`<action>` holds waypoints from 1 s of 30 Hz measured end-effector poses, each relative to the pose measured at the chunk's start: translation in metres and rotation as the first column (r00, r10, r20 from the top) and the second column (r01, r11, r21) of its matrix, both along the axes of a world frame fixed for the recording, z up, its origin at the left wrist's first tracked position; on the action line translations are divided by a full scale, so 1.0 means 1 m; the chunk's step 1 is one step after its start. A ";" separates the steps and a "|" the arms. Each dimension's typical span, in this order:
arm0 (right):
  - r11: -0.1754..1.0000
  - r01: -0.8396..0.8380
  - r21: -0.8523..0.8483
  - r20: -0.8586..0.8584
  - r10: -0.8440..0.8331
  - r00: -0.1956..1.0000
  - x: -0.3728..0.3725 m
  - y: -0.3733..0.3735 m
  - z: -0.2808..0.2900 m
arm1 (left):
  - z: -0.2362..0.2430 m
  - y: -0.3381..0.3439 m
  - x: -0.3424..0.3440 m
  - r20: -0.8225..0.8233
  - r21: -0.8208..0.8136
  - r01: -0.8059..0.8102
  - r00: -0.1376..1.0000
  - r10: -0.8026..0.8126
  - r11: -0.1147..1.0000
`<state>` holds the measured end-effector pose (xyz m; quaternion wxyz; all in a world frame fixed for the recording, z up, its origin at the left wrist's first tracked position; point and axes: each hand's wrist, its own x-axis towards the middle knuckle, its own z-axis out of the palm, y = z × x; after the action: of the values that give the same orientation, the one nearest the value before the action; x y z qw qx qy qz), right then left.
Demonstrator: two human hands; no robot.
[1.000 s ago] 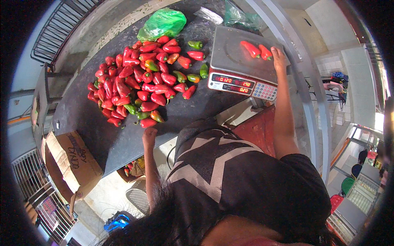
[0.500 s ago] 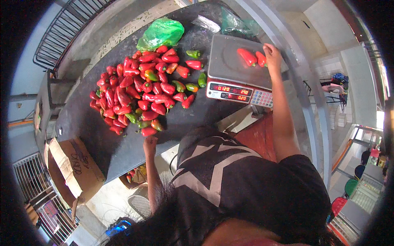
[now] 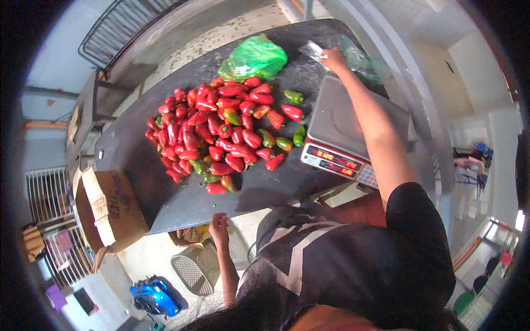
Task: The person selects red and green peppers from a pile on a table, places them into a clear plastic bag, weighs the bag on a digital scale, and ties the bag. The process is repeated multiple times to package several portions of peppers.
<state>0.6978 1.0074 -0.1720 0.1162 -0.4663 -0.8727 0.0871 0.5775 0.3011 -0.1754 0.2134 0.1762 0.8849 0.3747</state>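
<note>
At the far side of the table, my right hand [image 3: 333, 59] pinches a clear-white plastic bag [image 3: 315, 50]. My right forearm crosses over the grey pan of a digital scale [image 3: 330, 113] with lit red digits; whatever lies under the arm is hidden. Left of the scale spreads a large heap of red bell peppers [image 3: 205, 129]. Several green peppers [image 3: 293, 97] and mixed-colour ones lie at the heap's edges. My left hand [image 3: 219, 226] is at the table's front edge, fingers curled, with nothing visible in it, below the nearest peppers.
The black table [image 3: 165, 207] has a curved far edge. A green plastic bag [image 3: 255, 57] lies behind the heap, and a clear bag [image 3: 361, 63] beyond the scale. An open cardboard box [image 3: 118, 209] stands at the left. Below are a grey perforated basket [image 3: 193, 270] and a blue object [image 3: 154, 297].
My right hand has left the red peppers on the scale and reached to the far side, onto the plastic bag. My left hand has drawn back from the nearest pepper. The view has shifted.
</note>
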 end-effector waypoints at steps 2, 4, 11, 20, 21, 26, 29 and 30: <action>0.959 0.020 -0.284 0.194 0.037 0.980 -0.013 0.039 -0.022 | 0.021 -0.009 0.017 0.067 -0.003 -0.075 0.995 0.075 0.997; 0.980 0.053 -0.191 0.490 0.048 0.870 -0.030 0.055 -0.052 | 0.038 -0.022 0.034 0.099 -0.024 -0.147 0.984 0.148 0.989; 0.928 -0.051 -0.368 0.109 0.098 0.989 -0.024 0.039 -0.051 | 0.080 -0.011 0.029 0.047 0.052 -0.171 0.985 0.169 0.984; 0.326 -0.838 -0.439 -0.898 -0.184 0.399 0.003 -0.206 0.114 | 0.139 0.112 -0.036 -0.052 0.463 0.157 0.987 -0.149 0.873; 0.291 -0.827 -0.480 -0.873 -0.248 0.420 0.009 -0.238 0.129 | 0.143 0.126 -0.036 -0.021 0.585 0.140 0.987 -0.158 0.799; 0.164 -0.923 -0.347 -0.857 -0.456 0.241 0.028 -0.372 0.173 | 0.180 0.155 -0.029 0.085 0.779 0.122 0.951 -0.296 0.615; 0.122 -0.923 -0.365 -0.849 -0.451 0.276 0.036 -0.425 0.174 | 0.193 0.148 -0.022 0.265 0.818 0.102 0.806 -0.529 0.567; 0.168 -0.898 -0.406 -0.839 -0.457 0.294 0.038 -0.442 0.171 | 0.195 0.143 -0.019 0.224 0.817 0.172 0.784 -0.578 0.550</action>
<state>0.7358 0.5659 -0.0008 0.2432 -0.0838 -0.4380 0.8614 0.5587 0.4443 0.0192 0.4042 0.3439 0.5012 0.6835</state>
